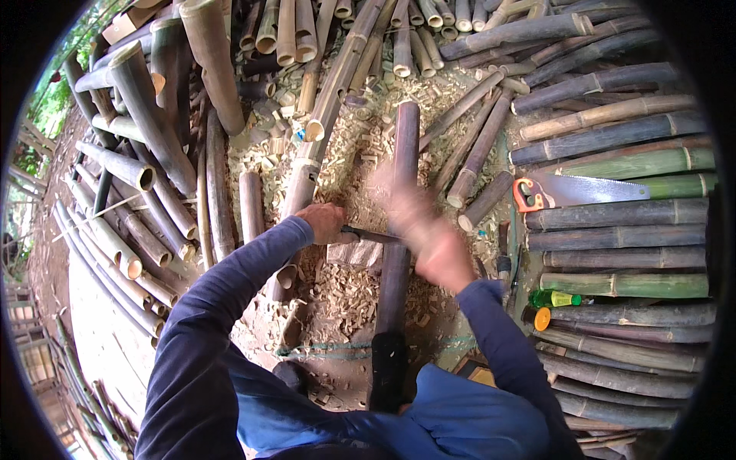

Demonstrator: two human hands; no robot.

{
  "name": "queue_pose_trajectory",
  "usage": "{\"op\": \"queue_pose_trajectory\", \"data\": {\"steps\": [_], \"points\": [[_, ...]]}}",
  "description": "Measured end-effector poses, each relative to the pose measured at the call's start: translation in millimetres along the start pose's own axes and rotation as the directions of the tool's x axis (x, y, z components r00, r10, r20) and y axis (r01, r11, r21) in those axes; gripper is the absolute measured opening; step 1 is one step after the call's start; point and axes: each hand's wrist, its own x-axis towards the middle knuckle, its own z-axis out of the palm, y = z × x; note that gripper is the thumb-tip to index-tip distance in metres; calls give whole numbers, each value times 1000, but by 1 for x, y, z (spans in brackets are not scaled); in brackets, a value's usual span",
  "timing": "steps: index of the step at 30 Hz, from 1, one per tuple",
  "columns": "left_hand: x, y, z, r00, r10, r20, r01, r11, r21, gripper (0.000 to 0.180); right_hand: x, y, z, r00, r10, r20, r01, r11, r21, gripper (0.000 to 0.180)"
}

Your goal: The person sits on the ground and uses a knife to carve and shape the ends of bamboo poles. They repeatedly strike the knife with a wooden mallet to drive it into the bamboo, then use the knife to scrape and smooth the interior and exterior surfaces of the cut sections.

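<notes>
My left hand (325,222) is closed round the handle of a knife (372,234), whose dark blade points right. The blade lies across a dark bamboo pole (393,284) that runs away from me between my legs. My right hand (445,257) is over the pole, just beyond the blade's far end. Motion smears its fingers, and a pale blur stretches up and left from them, so what they hold, if anything, cannot be made out. Under the blade, left of the pole, sits a pale wooden block (354,255).
Bamboo shavings (337,299) cover the ground. Cut bamboo poles (621,236) are stacked at right, with an orange-handled saw (583,192) on top and a green bottle (553,298) nearby. More bamboo stands and leans at left (153,115). A long split-looking pole (300,180) lies left of centre.
</notes>
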Motion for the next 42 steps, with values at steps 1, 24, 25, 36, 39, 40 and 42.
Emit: {"op": "queue_pose_trajectory", "data": {"steps": [1, 24, 25, 36, 39, 40, 42], "points": [[7, 9, -5, 999, 21, 39, -21, 1000, -9, 87, -8, 26, 1, 973, 82, 216, -72, 996, -52, 94], [37, -20, -40, 794, 11, 608, 141, 969, -202, 27, -25, -38, -73, 899, 319, 299, -432, 549, 715, 72], [47, 28, -82, 867, -6, 499, 56, 995, -86, 26, -42, -22, -89, 881, 379, 283, -448, 473, 759, 73], [-81, 48, 25, 893, 30, -449, -27, 1000, 14, 30, -113, 16, -77, 728, 655, 202, -558, 395, 730, 34], [-103, 65, 45, 953, -86, -292, 49, 990, -131, 33, -117, 18, -70, 716, 670, 195, -507, 309, 805, 37], [-109, 67, 48, 967, -94, -239, 64, 989, -131, 34, -113, 12, -70, 724, 662, 194, -501, 313, 807, 37], [-115, 68, 53, 981, -112, -158, 92, 988, -126, 36, -110, 10, -71, 721, 664, 201, -539, 355, 764, 37]]}}
